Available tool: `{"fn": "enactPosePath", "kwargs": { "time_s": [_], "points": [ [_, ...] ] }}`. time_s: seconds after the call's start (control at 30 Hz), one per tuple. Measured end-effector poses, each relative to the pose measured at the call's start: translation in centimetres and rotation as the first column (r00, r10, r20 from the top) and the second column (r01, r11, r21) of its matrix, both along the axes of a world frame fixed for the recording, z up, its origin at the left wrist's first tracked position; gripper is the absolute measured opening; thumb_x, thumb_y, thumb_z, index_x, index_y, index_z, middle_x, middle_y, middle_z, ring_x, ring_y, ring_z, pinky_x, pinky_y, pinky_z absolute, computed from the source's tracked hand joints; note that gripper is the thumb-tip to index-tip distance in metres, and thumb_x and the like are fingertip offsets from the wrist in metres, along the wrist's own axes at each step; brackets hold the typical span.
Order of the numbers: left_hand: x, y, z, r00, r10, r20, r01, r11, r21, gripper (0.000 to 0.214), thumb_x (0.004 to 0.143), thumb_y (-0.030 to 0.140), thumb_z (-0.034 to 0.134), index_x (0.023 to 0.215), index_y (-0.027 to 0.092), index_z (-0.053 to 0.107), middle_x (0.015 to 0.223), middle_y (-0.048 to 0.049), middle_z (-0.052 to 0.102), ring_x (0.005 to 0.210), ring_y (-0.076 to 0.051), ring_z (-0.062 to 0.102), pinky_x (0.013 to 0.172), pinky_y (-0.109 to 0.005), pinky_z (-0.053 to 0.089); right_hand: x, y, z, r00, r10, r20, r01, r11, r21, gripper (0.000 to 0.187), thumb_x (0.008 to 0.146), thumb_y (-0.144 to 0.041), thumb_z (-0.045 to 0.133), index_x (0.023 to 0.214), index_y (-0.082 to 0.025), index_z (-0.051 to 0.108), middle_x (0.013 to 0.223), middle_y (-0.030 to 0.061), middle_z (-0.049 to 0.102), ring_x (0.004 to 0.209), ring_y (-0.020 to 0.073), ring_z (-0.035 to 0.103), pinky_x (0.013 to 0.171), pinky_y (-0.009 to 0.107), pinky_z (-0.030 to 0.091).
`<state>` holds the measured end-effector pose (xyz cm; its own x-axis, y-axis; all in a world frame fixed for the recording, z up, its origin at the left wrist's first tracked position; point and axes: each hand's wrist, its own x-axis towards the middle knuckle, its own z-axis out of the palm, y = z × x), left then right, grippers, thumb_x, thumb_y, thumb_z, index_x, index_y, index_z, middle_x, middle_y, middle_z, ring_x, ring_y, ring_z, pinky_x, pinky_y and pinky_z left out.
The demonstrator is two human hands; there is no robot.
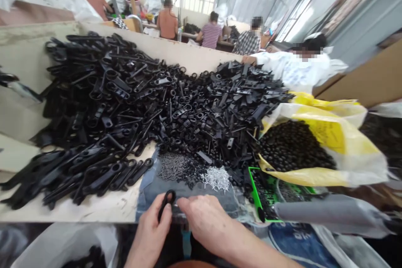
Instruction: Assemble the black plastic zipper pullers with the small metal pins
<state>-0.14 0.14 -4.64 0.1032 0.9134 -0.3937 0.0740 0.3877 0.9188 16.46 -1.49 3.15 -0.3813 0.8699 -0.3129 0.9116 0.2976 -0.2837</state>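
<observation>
My left hand (150, 232) grips a black plastic part with a ring-shaped end (169, 197), tilted upward at the front edge of the bench. Just right of it, my right hand (205, 220) is closed, thumb and fingertips pinched close to the ring. Whatever lies in that pinch is hidden. In front of both hands, a dark mat (188, 191) carries a heap of small silver pins or screws (216, 178). A second heap of darker grey small pieces (171, 166) lies left of the silver one.
Black plastic parts (125, 88) form a tall pile behind the mat. Long ring-ended pieces (109, 176) lie at left. A green tray (255, 192) and a yellow-white sack (354, 146) of dark round pieces stand right. Several people work beyond the white board (194, 55).
</observation>
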Motion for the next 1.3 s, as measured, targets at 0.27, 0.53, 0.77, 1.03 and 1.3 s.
{"fn": "enactPosePath", "kwargs": {
  "time_s": [0.27,0.53,0.77,1.03,1.3],
  "points": [
    [-3.3,2.4,2.4,0.95,0.287,0.126,-0.283,0.958,-0.047,0.048,0.072,0.055,0.077,0.102,0.019,0.065,0.046,0.0121,0.042,0.04,-0.005,0.025,0.04,-0.015,0.015,7.1,3.1,-1.8,0.772,-0.575,-0.27,0.635,0.707,0.31,0.043,0.097,-0.038,0.062,0.137,-0.021,0.062,0.103,0.0066,0.075,0.081,0.0227,0.073,0.07,0.03,0.051],
    [0.9,1.8,4.5,0.885,0.232,0.404,-0.205,0.973,-0.109,0.04,0.077,0.039,0.075,0.111,0.02,0.065,0.091,-0.0047,0.076,0.079,-0.018,0.062,0.071,-0.027,0.047,7.4,4.6,-4.0,0.789,-0.505,-0.35,0.61,0.713,0.345,0.026,0.096,-0.026,0.063,0.12,-0.021,0.072,0.103,0.0062,0.074,0.084,0.0222,0.072,0.071,0.03,0.053],
    [1.8,1.0,5.0,0.681,0.365,0.635,-0.194,0.926,-0.324,0.033,0.075,0.025,0.068,0.108,0.022,0.074,0.11,-0.0059,0.075,0.117,-0.027,0.061,0.105,-0.042,0.042,0.5,-0.3,-3.3,0.611,-0.176,-0.771,0.544,0.802,0.248,0.022,0.096,-0.036,0.067,0.11,-0.022,0.077,0.076,0.0002,0.065,0.052,0.0123,0.057,0.048,0.021,0.049],
    [2.2,0.5,5.6,0.669,0.396,0.629,-0.198,0.91,-0.363,0.03,0.07,0.028,0.078,0.1,0.022,0.077,0.113,-0.0064,0.075,0.116,-0.026,0.059,0.101,-0.037,0.045,-2.0,-0.5,-4.0,0.632,-0.056,-0.773,0.533,0.756,0.38,0.024,0.101,-0.032,0.061,0.109,-0.017,0.076,0.072,0.0005,0.061,0.045,0.0105,0.052,0.042,0.02,0.047],
    [3.3,-0.2,5.3,0.721,0.406,0.561,-0.27,0.911,-0.311,0.038,0.071,0.042,0.085,0.103,0.023,0.075,0.117,-0.0075,0.073,0.12,-0.027,0.06,0.101,-0.038,0.047,-2.8,-0.9,-4.6,0.665,-0.071,-0.743,0.562,0.704,0.435,0.022,0.101,-0.028,0.059,0.111,-0.017,0.076,0.079,0.0045,0.068,0.052,0.0128,0.063,0.045,0.02,0.051]
  ]
}}
